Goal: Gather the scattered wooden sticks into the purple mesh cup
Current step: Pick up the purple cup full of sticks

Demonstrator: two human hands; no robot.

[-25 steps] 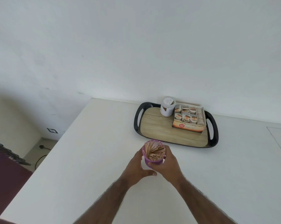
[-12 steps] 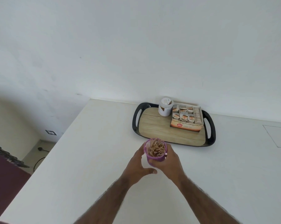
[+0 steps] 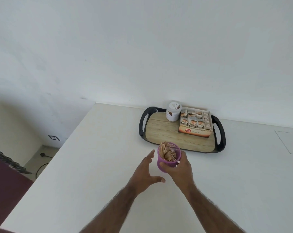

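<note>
Left hand [image 3: 146, 170], fingers spread, hovers just beside the cup [image 3: 169, 163]. Right hand [image 3: 180, 170] wraps it, thumb across its wall. Sticks [image 3: 166, 153] stand inside and none show loose on the table [image 3: 100, 165], so gathering looks finished. The next move calls for setting the cup down upright, short of the tray [image 3: 167, 133].

Bare left forearm [image 3: 115, 207], uncovered down to frame bottom, dark hair thick along both edges. Bare right forearm [image 3: 208, 209], likewise hairy, hair thinning toward wrist. Left grip [image 3: 144, 170] and right grip [image 3: 182, 171] bare, backs far less hairy than forearms.
</note>
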